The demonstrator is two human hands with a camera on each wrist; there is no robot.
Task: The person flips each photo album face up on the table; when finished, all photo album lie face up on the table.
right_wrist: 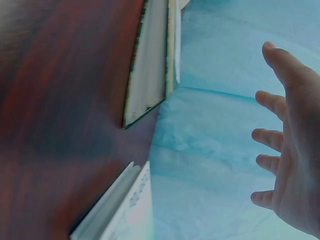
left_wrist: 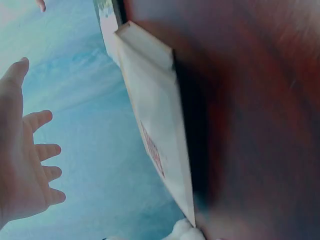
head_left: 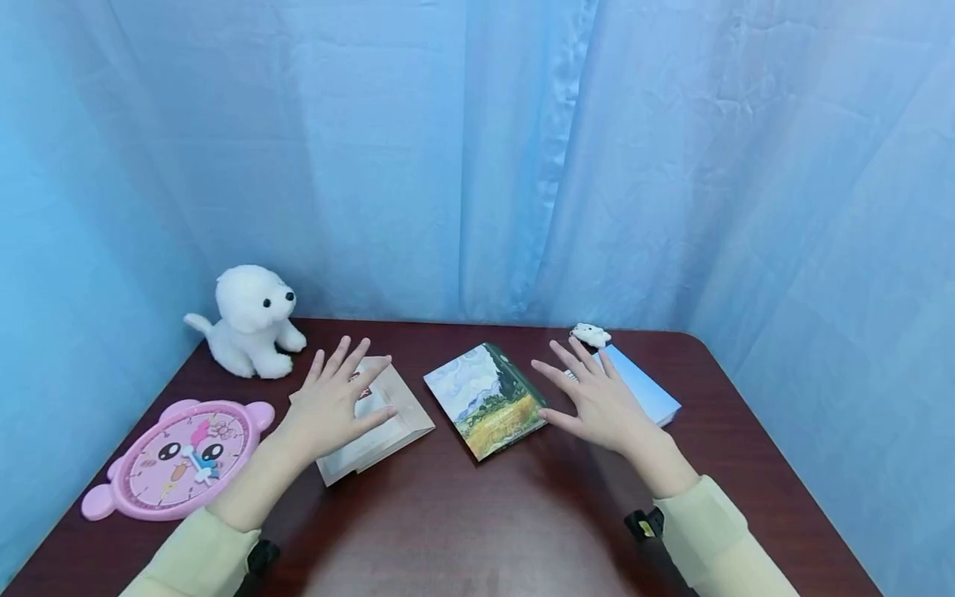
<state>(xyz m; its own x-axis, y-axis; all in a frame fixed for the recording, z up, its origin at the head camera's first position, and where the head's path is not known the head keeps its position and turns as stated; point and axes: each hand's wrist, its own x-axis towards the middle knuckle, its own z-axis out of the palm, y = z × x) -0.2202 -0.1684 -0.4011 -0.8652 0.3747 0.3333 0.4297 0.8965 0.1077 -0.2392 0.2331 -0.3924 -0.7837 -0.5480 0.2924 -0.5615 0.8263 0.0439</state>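
Fingers spread and palm down, my left hand hovers over a cream book with a dark red mark on its cover. The left wrist view has a gap between that hand and the cream book. My right hand is likewise spread, above a light blue book that it partly hides. Between the hands lies a book with a painted landscape cover; its page edges show in the right wrist view. Neither hand holds anything.
A white plush dog sits at the back left. In front of it lies a pink cartoon clock. A small white plush toy lies by the back edge, behind the blue book. Blue curtains surround the dark wooden table.
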